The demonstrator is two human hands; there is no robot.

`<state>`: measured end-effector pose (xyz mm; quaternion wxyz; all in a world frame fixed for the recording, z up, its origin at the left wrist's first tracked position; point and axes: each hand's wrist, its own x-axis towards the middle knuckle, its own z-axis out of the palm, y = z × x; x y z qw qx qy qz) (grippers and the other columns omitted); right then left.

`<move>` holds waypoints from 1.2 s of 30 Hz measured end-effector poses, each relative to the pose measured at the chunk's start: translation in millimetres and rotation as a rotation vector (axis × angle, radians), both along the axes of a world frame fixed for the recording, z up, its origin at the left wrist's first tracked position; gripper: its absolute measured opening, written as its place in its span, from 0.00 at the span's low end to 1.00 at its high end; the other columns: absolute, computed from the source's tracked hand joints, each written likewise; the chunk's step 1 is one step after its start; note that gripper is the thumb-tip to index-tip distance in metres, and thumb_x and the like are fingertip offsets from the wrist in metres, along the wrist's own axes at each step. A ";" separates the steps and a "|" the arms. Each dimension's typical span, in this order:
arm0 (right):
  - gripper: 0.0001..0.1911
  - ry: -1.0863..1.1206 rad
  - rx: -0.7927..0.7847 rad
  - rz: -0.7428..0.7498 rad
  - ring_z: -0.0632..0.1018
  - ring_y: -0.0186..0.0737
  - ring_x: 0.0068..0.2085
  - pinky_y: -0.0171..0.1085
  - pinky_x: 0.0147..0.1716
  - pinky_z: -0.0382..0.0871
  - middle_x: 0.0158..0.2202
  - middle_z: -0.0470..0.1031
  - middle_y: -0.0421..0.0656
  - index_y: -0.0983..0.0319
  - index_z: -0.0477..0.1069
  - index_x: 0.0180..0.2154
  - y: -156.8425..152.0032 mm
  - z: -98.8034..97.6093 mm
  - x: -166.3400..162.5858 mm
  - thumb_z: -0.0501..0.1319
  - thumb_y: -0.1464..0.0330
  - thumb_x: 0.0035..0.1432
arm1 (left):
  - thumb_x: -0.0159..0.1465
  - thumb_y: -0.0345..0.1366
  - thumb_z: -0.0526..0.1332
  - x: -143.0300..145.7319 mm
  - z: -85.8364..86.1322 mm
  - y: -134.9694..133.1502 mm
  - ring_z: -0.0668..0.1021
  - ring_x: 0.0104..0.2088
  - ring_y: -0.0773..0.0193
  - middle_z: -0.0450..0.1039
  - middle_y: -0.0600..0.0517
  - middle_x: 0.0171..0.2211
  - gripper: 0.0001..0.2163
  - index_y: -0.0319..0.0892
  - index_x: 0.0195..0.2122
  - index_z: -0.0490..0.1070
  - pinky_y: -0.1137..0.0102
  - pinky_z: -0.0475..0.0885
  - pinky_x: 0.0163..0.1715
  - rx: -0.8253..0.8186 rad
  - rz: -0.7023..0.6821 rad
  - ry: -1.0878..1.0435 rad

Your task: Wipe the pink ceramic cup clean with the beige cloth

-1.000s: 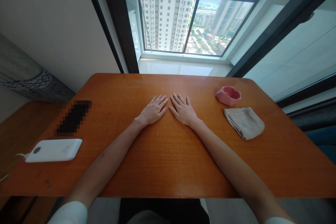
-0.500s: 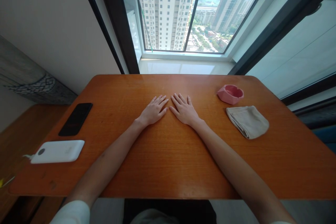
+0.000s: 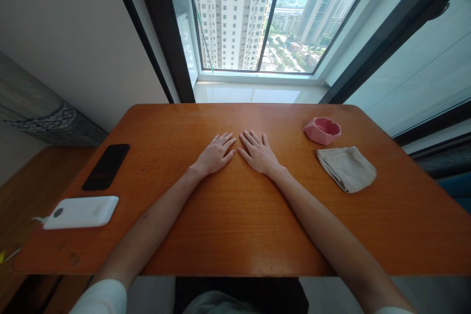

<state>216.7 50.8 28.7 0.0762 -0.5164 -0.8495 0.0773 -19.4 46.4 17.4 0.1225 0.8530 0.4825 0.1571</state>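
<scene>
My left hand (image 3: 214,155) lies flat, palm down, on the orange wooden table (image 3: 235,225), fingers stretched out and holding nothing. My right hand (image 3: 258,152) lies flat beside it in the same way, fingertips nearly meeting those of the left. Both rest near the middle of the table. A pink ashtray (image 3: 322,130) stands to the right of my right hand, and a folded beige cloth (image 3: 346,168) lies just in front of the ashtray.
A black phone (image 3: 106,167) lies at the table's left side, with a white power bank (image 3: 81,212) nearer me, a cable at its left end. A lower wooden surface (image 3: 22,191) adjoins on the left. A large window (image 3: 265,19) is beyond the far edge.
Both hands stay flat in the same place. Only the view has shifted slightly, so the objects sit a little further right in the picture.
</scene>
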 end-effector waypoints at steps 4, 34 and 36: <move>0.40 0.004 -0.002 0.000 0.53 0.61 0.87 0.72 0.85 0.40 0.87 0.50 0.50 0.64 0.54 0.84 -0.9 1.0 0.2 0.44 0.50 0.84 | 0.82 0.46 0.49 0.4 1.1 -1.3 0.60 0.85 0.47 0.61 0.42 0.83 0.30 0.38 0.79 0.66 0.48 0.51 0.87 -0.005 0.003 0.003; 0.39 0.011 0.008 0.000 0.54 0.60 0.87 0.71 0.85 0.41 0.87 0.52 0.52 0.63 0.56 0.83 -1.4 1.1 0.9 0.45 0.50 0.84 | 0.82 0.46 0.49 1.2 3.0 -1.0 0.60 0.85 0.47 0.60 0.41 0.83 0.30 0.37 0.79 0.66 0.47 0.50 0.88 -0.015 0.003 0.005; 0.39 0.012 0.005 -0.001 0.54 0.60 0.87 0.70 0.85 0.41 0.87 0.52 0.52 0.63 0.56 0.83 -1.0 0.8 1.3 0.45 0.50 0.84 | 0.82 0.46 0.50 1.6 2.9 -0.5 0.60 0.85 0.48 0.60 0.42 0.83 0.30 0.38 0.79 0.66 0.47 0.50 0.88 -0.011 0.003 0.002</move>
